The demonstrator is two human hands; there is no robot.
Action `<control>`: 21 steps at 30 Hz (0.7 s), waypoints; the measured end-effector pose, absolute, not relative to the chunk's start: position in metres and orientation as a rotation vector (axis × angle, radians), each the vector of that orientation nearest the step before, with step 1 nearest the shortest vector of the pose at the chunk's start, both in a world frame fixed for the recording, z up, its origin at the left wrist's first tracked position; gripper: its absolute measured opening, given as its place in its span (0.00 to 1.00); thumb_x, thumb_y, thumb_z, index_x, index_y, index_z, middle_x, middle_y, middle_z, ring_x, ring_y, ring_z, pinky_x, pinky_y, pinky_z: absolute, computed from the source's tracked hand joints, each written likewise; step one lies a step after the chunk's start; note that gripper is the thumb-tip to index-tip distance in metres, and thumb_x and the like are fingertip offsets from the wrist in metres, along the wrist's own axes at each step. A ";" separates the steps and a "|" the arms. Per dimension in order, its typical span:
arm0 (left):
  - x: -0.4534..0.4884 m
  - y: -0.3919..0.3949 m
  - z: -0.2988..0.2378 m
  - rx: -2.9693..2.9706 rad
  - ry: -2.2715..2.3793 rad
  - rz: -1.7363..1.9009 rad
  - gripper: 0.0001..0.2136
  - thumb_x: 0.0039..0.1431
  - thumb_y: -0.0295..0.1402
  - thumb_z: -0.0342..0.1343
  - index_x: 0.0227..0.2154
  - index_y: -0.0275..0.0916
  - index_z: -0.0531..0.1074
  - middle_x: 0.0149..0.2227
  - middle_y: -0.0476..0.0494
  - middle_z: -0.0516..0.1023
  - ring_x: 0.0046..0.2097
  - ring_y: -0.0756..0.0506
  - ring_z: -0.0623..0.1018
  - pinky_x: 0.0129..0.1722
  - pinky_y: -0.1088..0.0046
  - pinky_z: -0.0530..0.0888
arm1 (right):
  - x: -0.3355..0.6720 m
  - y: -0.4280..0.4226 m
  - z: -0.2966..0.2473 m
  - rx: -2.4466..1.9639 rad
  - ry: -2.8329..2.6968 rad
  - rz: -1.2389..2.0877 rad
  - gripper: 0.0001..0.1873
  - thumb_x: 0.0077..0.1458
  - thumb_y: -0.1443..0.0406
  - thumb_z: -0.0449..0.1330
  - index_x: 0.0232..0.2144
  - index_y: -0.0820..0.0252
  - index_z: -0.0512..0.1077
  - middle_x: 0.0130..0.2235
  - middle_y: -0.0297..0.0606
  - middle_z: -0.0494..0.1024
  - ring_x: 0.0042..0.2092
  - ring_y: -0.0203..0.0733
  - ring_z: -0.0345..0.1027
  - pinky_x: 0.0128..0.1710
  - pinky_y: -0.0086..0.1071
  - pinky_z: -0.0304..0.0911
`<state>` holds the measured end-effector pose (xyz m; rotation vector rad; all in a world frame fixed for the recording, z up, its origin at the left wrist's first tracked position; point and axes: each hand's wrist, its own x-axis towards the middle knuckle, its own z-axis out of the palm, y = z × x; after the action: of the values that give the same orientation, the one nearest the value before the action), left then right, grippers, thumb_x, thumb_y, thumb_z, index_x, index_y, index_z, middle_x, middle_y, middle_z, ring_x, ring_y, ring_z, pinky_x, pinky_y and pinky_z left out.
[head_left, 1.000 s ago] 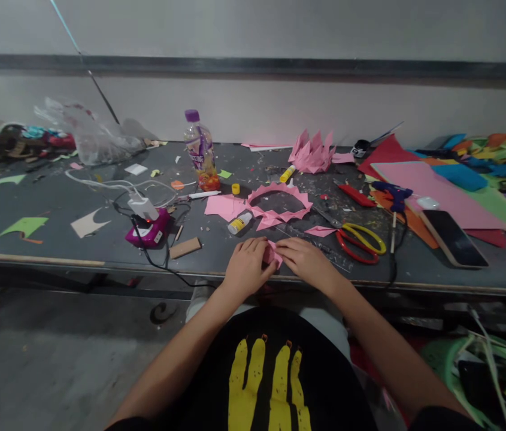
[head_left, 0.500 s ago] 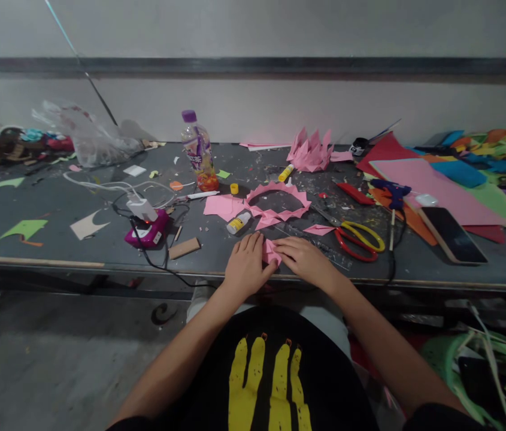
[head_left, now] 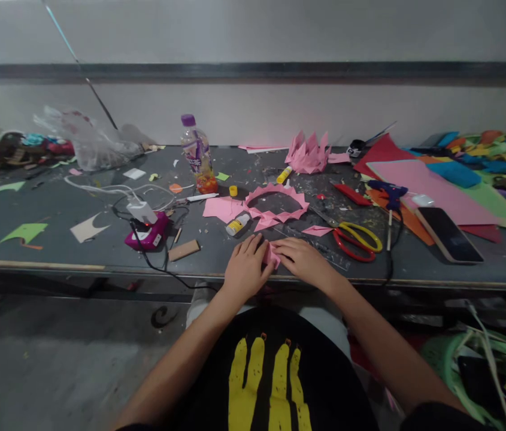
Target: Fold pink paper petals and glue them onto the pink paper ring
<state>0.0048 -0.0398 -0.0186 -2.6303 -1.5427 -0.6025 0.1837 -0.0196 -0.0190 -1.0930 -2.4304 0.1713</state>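
Paper (head_left: 271, 255), folded and pink, touches the left hand (head_left: 245, 264) and right hand (head_left: 303, 258).

A bare left forearm (head_left: 181, 354) and a bare right forearm (head_left: 381, 338) are stretched forward and angled inward. The bare left hand (head_left: 244, 264) is held palm down, its thumb turned toward the bare right hand (head_left: 304, 260), whose fingers are pointed leftward, knuckles raised, just beside it.
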 end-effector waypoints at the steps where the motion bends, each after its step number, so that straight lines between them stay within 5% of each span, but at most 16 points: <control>1: 0.005 -0.040 -0.019 -2.641 -1.521 -0.620 0.20 0.62 0.40 0.46 0.51 0.33 0.66 0.56 0.34 0.68 0.58 0.39 0.66 0.55 0.61 0.65 | 0.184 -0.020 -0.019 -1.092 -2.432 0.169 0.13 0.58 0.70 0.52 0.42 0.59 0.74 0.47 0.42 0.77 0.48 0.44 0.70 0.50 0.43 0.64; 21: 0.009 -0.040 -0.015 -2.657 -1.393 -0.526 0.14 0.63 0.35 0.44 0.47 0.36 0.66 0.52 0.40 0.72 0.51 0.42 0.70 0.48 0.62 0.66 | 0.176 -0.023 -0.005 -1.225 -2.525 0.090 0.10 0.56 0.70 0.53 0.37 0.62 0.73 0.41 0.42 0.78 0.45 0.45 0.67 0.45 0.39 0.58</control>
<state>0.0089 -0.0398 -0.0150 -2.6568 -1.3931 -0.5260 0.1763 -0.0228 -0.0047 -1.2248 -2.5251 0.0900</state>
